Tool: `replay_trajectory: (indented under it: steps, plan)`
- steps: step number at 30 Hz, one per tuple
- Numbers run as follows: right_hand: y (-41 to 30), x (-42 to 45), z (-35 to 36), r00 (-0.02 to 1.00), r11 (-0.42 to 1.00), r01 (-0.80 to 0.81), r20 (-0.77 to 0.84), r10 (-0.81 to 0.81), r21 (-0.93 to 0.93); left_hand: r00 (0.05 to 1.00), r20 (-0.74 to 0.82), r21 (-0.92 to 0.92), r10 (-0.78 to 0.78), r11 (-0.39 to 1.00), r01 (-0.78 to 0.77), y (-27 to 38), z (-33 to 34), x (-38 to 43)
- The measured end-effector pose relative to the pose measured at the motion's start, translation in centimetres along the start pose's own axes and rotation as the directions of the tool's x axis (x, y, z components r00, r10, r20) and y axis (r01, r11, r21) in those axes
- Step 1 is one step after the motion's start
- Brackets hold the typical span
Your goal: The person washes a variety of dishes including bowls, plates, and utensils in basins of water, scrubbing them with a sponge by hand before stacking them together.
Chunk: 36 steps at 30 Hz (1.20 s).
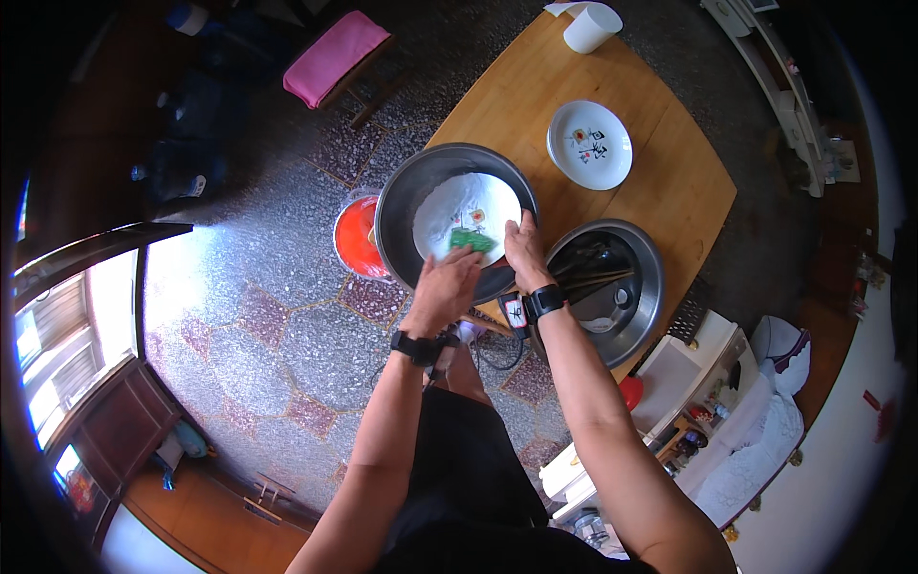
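A white plate with a printed design is tilted inside a large metal basin at the table's left edge. My right hand grips the plate by its right rim, thumb on the upper face. With its fingers on a green scouring pad, my left hand presses against the plate's lower part. The pad is slightly blurred. To the right stands a second metal basin, with chopsticks and other utensils in dark liquid; my right forearm hides part of it.
A small stack of white plates sits on the wooden table, with a paper roll at the far end. Left of the basin, an orange-red bucket is on the floor. A pink-covered stool stands beyond, and a white cabinet lower right.
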State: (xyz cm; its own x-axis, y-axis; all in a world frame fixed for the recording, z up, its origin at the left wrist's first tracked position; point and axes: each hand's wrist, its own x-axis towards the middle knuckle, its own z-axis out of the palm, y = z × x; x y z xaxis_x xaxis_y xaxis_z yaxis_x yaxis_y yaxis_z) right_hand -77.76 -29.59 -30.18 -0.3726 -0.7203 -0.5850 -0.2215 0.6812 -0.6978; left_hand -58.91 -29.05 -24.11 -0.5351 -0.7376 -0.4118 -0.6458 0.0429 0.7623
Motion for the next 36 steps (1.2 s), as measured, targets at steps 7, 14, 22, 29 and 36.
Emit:
replay_trajectory:
  steps: [7,14,22,29,36]
  plan:
    - [-3.4,-2.1,-2.9,0.997,0.994,0.037,0.074,-0.029,-0.107,0.959,-0.283,0.106,0.015,0.994,0.016,-6.4,0.3,3.6]
    - [-1.2,-2.7,-2.6,0.996,0.982,-0.065,0.079,0.051,0.177,0.925,-0.075,-0.552,-0.372,0.788,0.272,-6.9,-3.7,5.5]
    - [1.4,-2.6,3.3,0.970,0.889,-0.243,0.094,0.224,0.389,0.849,-0.025,-0.987,-0.528,0.149,0.063,-2.4,1.3,0.6]
    - [0.6,-1.8,5.9,0.793,0.642,-0.600,0.458,0.400,0.477,0.836,-0.025,-0.997,-0.548,0.071,0.016,-4.5,3.2,0.3]
    - [-1.2,-2.1,6.0,0.867,0.657,-0.481,0.204,0.454,0.580,0.778,0.048,-0.965,-0.627,0.173,0.199,-3.1,-0.8,1.4]
